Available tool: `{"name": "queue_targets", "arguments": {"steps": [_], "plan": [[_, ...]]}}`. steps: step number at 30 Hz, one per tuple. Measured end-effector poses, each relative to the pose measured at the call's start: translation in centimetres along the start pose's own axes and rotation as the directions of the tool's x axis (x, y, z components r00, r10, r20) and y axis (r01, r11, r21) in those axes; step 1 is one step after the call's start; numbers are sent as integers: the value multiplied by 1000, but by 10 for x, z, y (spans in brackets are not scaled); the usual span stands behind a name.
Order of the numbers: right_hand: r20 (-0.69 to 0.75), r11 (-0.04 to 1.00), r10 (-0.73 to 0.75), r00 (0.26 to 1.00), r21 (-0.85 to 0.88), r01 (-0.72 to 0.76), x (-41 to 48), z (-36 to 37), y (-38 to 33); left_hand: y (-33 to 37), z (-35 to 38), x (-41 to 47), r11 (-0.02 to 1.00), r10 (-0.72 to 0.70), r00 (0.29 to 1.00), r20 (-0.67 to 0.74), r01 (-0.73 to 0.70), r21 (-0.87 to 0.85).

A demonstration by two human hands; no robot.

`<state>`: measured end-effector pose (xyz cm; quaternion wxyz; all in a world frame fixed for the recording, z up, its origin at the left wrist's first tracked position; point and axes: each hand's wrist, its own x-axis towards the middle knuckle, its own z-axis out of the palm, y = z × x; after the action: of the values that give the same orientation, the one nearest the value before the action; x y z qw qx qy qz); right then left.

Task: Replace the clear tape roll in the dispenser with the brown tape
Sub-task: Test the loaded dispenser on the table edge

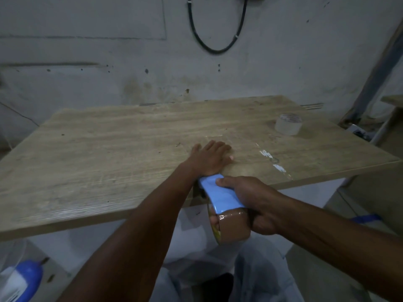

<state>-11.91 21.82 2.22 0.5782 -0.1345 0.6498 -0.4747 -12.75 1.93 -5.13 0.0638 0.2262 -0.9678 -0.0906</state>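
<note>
A blue tape dispenser (219,195) sits in my right hand (255,199) at the front edge of the wooden table (130,138), with a brown tape roll (234,225) mounted in it. My right fingers wrap the dispenser, thumb on its blue top. My left hand (210,158) lies flat, palm down, on the tabletop just beyond the dispenser's front end, fingers spread. A strip of brown tape seems to run under that hand, but it is hard to tell. The clear tape roll (288,124) stands alone at the table's far right.
White scuffs and tape residue (274,161) mark the table right of my left hand. A black cable loop (218,25) hangs on the wall behind. A blue-and-white object (21,280) sits on the floor at lower left. My knees are below the table edge.
</note>
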Motion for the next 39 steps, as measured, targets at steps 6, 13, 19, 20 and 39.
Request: {"name": "queue_targets", "arguments": {"steps": [6,13,19,20,39], "plan": [[23,1000,9,1000,9,-9,-7,-2,11,2,2,-5,1000,-3,999,-49,4,4],[11,1000,-24,1000,2,24,-13,-7,30,7,0,-10,999,-38,996,-78,37,-9],[54,999,40,998,28,-41,-10,-9,29,19,1,-26,997,-58,998,25,59,-41],[52,998,48,997,39,-50,-10,-9,29,20,1,-28,997,-59,998,28,61,-42],[-27,996,-35,999,82,38,-23,-9,53,22,3,-36,999,-33,999,-41,33,12]]}}
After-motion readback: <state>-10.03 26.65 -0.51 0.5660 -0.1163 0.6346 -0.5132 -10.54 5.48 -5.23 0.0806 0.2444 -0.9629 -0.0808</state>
